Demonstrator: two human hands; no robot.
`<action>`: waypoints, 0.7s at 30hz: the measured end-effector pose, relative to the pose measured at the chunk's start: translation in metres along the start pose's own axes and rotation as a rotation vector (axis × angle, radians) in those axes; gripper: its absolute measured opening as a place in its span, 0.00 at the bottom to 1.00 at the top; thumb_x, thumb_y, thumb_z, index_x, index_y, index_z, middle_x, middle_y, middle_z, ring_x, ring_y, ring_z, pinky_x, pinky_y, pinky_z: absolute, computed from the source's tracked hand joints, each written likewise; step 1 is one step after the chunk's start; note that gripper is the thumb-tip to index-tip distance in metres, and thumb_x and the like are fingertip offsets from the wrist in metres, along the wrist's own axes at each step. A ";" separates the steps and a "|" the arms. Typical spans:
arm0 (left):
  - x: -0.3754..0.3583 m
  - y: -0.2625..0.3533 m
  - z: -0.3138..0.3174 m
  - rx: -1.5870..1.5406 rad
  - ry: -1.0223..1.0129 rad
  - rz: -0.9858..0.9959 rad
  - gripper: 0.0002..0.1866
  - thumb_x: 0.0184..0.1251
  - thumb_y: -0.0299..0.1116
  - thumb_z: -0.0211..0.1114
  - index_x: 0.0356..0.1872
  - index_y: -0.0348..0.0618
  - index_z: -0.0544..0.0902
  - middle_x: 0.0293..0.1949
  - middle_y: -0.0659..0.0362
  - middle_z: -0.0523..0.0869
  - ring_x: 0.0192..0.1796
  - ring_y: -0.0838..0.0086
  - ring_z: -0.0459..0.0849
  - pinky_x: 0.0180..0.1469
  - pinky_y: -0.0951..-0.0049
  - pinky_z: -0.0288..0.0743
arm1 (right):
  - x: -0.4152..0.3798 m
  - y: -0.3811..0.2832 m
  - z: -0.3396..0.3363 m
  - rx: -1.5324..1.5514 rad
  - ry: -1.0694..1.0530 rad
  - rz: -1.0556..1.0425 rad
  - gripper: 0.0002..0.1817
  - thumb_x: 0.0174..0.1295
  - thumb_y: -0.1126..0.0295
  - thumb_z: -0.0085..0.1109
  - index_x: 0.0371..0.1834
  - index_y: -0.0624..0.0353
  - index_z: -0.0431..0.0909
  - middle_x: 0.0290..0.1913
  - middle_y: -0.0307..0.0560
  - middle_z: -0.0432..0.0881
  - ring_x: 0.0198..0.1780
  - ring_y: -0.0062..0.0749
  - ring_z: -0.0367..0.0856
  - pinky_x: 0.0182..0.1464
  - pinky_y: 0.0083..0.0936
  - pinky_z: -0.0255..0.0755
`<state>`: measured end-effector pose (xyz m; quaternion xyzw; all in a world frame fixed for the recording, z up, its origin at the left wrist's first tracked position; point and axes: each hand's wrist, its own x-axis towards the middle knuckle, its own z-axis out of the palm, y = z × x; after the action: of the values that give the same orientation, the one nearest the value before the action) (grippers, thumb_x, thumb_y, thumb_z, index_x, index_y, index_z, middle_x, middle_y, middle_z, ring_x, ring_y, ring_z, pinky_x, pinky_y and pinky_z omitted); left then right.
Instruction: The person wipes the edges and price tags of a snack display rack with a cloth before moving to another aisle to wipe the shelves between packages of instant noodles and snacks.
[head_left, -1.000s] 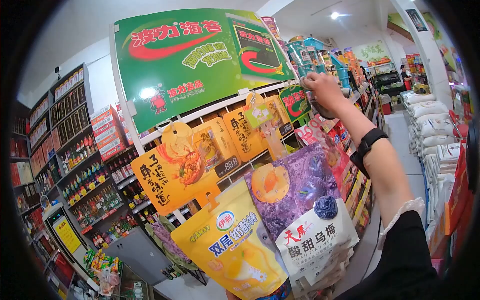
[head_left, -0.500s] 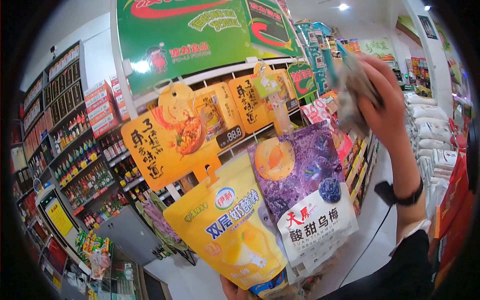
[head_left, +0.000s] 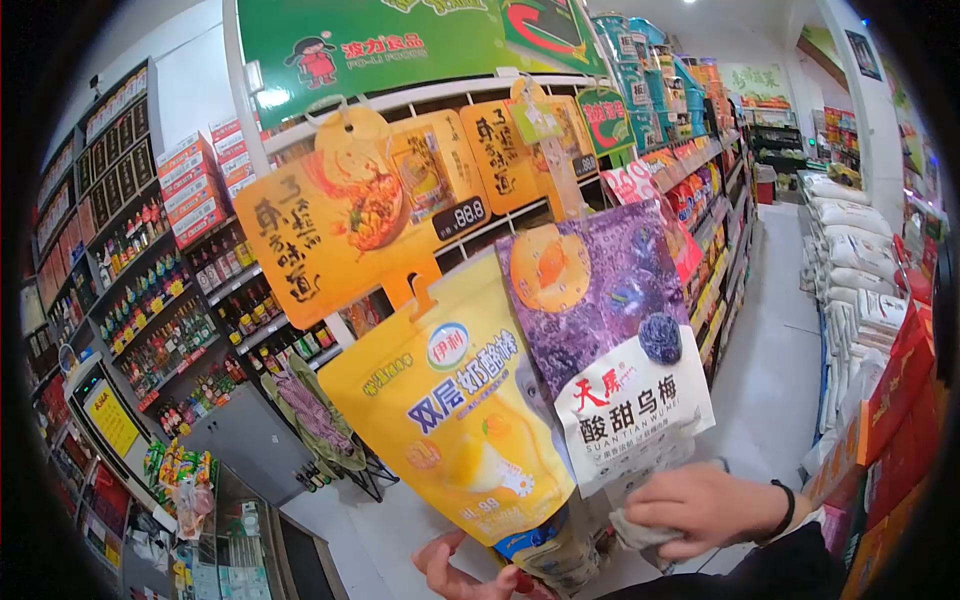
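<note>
A yellow pouch (head_left: 470, 420) and a purple and white plum bag (head_left: 610, 350) hang side by side from a rack. Below the plum bag, at the lower right, my right hand (head_left: 690, 510) is closed on a greyish cloth (head_left: 640, 530). It wears a black wristband. At the bottom, beneath the yellow pouch, my left hand (head_left: 460, 575) shows partly, its fingers curled beside the lower packets (head_left: 560, 555); whether it grips anything is hidden.
Orange price cards (head_left: 330, 220) hang above the bags under a green sign (head_left: 430, 45). Bottle shelves (head_left: 160, 310) stand at the left. White sacks (head_left: 850, 240) are stacked along the right, with red boxes (head_left: 900, 400) nearer.
My right hand has come down with the cloth from the upper right to below the plum bag. More of my left hand shows at the bottom. The view has shifted slightly.
</note>
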<state>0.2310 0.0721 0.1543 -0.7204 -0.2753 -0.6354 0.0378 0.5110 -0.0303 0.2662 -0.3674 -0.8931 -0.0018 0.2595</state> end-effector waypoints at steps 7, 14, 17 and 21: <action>0.009 0.027 0.010 -0.182 -0.116 -0.175 0.39 0.48 0.19 0.63 0.61 0.39 0.52 0.49 0.50 0.68 0.48 0.67 0.70 0.50 0.68 0.62 | -0.030 0.029 0.072 0.871 0.059 0.401 0.37 0.44 0.72 0.53 0.63 0.62 0.55 0.54 0.53 0.74 0.55 0.36 0.73 0.57 0.28 0.64; -0.004 0.038 0.025 -0.415 0.162 -0.244 0.28 0.52 0.19 0.59 0.53 0.42 0.55 0.42 0.51 0.70 0.38 0.72 0.70 0.42 0.73 0.67 | -0.041 0.021 0.068 1.263 0.555 0.411 0.43 0.40 0.79 0.54 0.66 0.57 0.52 0.56 0.62 0.71 0.58 0.40 0.70 0.61 0.32 0.61; -0.026 0.050 0.035 -0.649 0.055 -0.255 0.29 0.51 0.18 0.60 0.53 0.41 0.57 0.42 0.47 0.72 0.39 0.68 0.74 0.40 0.69 0.71 | -0.045 0.019 0.057 1.384 0.663 0.410 0.44 0.38 0.79 0.55 0.66 0.58 0.53 0.57 0.63 0.70 0.56 0.45 0.72 0.59 0.36 0.65; -0.022 0.066 0.050 -0.433 -0.575 -0.487 0.22 0.53 0.23 0.62 0.50 0.34 0.68 0.45 0.48 0.75 0.42 0.66 0.79 0.41 0.72 0.74 | -0.053 0.024 0.058 1.424 0.615 0.517 0.42 0.36 0.76 0.54 0.64 0.59 0.56 0.57 0.62 0.70 0.53 0.44 0.75 0.57 0.37 0.68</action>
<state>0.3047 0.0290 0.1439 -0.7734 -0.2970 -0.4423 -0.3436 0.5315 -0.0361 0.1867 -0.2918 -0.4563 0.5252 0.6563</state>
